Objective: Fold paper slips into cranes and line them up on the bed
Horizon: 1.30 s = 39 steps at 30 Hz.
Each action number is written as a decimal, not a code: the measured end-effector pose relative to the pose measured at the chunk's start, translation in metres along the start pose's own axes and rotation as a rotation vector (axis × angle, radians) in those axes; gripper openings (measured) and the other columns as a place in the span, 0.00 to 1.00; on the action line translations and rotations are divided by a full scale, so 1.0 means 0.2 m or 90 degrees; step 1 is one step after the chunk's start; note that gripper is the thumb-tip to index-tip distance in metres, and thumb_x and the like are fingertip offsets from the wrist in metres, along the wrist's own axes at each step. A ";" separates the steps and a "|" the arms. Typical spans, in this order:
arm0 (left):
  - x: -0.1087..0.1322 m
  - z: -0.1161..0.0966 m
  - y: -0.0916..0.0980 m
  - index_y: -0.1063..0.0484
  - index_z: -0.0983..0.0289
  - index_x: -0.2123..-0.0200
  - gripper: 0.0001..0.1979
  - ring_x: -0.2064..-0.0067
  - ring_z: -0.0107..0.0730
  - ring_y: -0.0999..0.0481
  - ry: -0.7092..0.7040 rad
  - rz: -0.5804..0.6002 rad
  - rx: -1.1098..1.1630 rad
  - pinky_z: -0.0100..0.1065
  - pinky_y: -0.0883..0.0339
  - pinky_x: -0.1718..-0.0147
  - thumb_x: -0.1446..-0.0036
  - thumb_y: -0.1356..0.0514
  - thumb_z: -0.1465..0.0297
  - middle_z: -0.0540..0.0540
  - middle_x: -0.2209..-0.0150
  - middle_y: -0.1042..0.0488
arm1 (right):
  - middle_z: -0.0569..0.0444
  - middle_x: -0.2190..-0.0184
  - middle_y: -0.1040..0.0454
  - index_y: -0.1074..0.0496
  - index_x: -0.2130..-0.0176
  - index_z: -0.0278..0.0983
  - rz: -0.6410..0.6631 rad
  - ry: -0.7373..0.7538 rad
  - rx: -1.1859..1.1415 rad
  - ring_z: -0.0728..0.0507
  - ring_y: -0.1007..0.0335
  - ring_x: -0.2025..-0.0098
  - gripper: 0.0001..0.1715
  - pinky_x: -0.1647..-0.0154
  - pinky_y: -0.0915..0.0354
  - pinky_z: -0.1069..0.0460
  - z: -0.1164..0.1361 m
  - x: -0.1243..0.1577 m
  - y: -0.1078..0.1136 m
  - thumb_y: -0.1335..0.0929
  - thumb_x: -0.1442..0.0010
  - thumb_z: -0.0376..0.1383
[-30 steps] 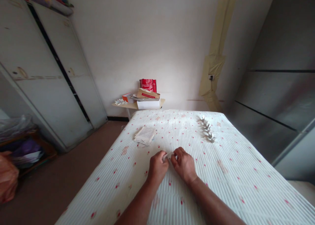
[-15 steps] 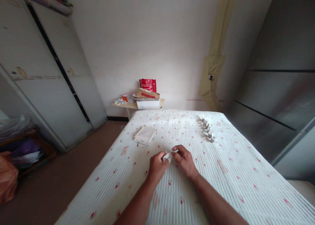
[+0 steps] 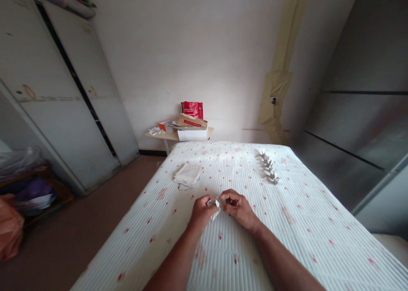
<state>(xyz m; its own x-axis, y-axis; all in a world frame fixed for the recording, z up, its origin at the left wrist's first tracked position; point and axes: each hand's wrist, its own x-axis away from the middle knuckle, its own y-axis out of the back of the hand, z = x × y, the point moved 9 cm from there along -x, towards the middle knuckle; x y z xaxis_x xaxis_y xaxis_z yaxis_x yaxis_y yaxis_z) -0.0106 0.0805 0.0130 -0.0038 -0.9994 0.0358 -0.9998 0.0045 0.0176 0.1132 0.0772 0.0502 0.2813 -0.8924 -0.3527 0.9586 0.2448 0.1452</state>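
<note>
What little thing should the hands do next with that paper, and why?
Perhaps pinch the folded paper flatter with the right hand, while the left hand steadies it: it sits between the two hands, and its sides look spread rather than flat.

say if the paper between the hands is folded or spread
Folded: the paper is a small, angular piece with a pointed lower end, between left hand and right hand.

The bare left forearm and bare right forearm are slanting inward; the bare left hand is pinching, thumb uppermost, while the bare right hand is curling its fingers just beside it.
</note>
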 end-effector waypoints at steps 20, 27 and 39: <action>0.01 -0.02 -0.04 0.34 0.66 0.81 0.08 0.80 0.22 0.41 0.003 0.040 -0.053 0.24 0.50 0.82 0.66 0.39 0.68 0.45 0.85 0.39 | 0.58 0.79 0.35 0.31 0.76 0.34 -0.070 -0.090 -0.023 0.51 0.41 0.76 0.13 0.74 0.44 0.56 -0.10 0.00 0.00 0.31 0.51 0.42; 0.00 0.03 -0.05 0.33 0.67 0.81 0.07 0.82 0.22 0.40 0.013 0.072 -0.058 0.25 0.49 0.82 0.65 0.40 0.69 0.45 0.85 0.37 | 0.59 0.80 0.35 0.32 0.77 0.35 -0.094 -0.091 -0.035 0.51 0.42 0.77 0.12 0.75 0.44 0.56 -0.09 0.00 0.01 0.30 0.52 0.41; 0.01 0.02 -0.05 0.29 0.69 0.79 0.08 0.81 0.25 0.36 0.056 0.064 0.011 0.27 0.43 0.81 0.65 0.39 0.70 0.48 0.84 0.33 | 0.59 0.79 0.38 0.33 0.72 0.36 -0.171 -0.081 -0.049 0.52 0.46 0.78 0.14 0.76 0.46 0.56 -0.05 0.00 0.10 0.31 0.51 0.44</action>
<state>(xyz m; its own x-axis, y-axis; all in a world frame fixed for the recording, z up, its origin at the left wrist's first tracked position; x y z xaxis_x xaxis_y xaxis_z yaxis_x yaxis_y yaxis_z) -0.0016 0.0786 0.0080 -0.1035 -0.9869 0.1240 -0.9946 0.1033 -0.0083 0.1323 0.0857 0.0444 0.0142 -0.9682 -0.2499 0.9998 0.0172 -0.0095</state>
